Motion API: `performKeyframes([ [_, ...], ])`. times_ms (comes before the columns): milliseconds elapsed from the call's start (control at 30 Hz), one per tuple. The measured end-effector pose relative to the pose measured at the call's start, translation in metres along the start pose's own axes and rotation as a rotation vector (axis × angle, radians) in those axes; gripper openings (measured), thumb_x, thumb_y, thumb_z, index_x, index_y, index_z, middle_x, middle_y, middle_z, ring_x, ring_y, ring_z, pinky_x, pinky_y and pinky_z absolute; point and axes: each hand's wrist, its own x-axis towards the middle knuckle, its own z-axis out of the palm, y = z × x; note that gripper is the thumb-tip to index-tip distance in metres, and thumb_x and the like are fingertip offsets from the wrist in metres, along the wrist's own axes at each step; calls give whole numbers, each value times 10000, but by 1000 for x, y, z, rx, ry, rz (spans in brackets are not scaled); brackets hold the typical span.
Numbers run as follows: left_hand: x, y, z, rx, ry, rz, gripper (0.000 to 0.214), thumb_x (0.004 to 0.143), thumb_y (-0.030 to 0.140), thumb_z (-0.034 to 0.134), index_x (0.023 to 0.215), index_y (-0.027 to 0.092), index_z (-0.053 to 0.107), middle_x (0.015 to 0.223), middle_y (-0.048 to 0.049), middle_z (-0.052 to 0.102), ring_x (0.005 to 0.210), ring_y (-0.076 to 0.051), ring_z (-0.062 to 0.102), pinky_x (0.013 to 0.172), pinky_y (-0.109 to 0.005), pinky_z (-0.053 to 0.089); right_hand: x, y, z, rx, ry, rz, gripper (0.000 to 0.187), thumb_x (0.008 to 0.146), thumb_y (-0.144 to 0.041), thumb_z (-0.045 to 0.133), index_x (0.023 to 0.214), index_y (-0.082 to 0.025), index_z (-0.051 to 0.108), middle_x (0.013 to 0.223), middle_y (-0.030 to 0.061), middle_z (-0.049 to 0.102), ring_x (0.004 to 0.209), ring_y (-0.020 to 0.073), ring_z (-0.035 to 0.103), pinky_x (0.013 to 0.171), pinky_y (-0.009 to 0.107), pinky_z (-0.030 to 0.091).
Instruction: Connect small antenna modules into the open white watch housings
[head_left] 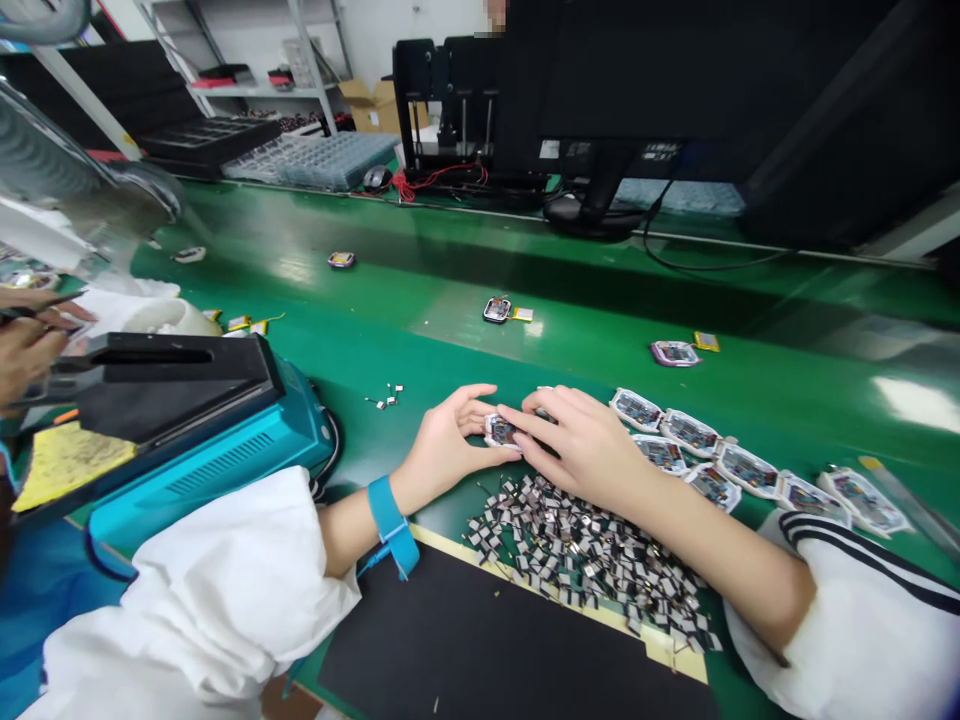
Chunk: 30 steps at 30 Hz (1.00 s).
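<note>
Left hand [442,452] wears a blue wrist strap [388,510]; its fingers [476,393] and those of the right hand [581,445] close narrowly on a small white-edged circuit module [501,431], which sits just above a heap of tiny black-and-silver metal components [577,550] on the green worktop [420,350]. Right of that heap lies a row of similar white-edged circuit modules [690,433]. Left of the heap stands a teal boxy machine [225,470]; beyond it, a co-worker's hand [26,350] holds a thin dark tool [37,313].
</note>
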Motion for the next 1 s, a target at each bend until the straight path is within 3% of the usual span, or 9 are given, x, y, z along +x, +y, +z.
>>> performKeyframes([
  [100,0,-1,0,-2,-22,18,649,515,102,734,1081,136,418,921,-66,616,840,-139,599,814,-274,489,1,-2,3,87,61,20,225,834,-223,401,895,-144,602,799,55,536,731,148,433,678,288,376],
  [333,-2,-2,0,51,-58,53,649,513,112,740,1079,141,425,916,-66,618,832,-140,603,805,-277,492,10,-1,2,223,-34,90,166,800,-200,473,694,-131,580,699,35,529,674,128,426,629,249,372],
  [500,-3,-1,0,72,-65,47,640,511,115,741,1070,137,429,868,-44,611,811,-131,602,804,-273,494,22,1,-3,138,4,47,115,774,-179,518,685,-135,575,693,25,536,667,120,441,629,232,373],
  [733,1,-3,-2,148,-17,82,626,508,166,748,1057,142,447,893,-47,613,863,-155,591,793,-279,501,37,-7,-11,-149,-159,-138,111,787,-146,486,748,-106,583,724,58,537,715,161,465,661,279,385],
  [900,0,-3,-1,172,-23,81,564,523,198,742,1008,134,460,961,-73,605,902,-170,585,820,-307,496,46,-9,-14,-184,-232,-341,107,784,-112,499,836,-99,591,806,70,556,785,167,480,706,289,392],
  [1000,0,1,-1,218,-28,95,587,542,208,734,1044,141,437,936,-65,618,883,-163,596,816,-306,499,38,1,-24,-178,-213,-294,120,807,-185,494,851,-137,594,802,51,552,762,152,493,673,268,408],
])
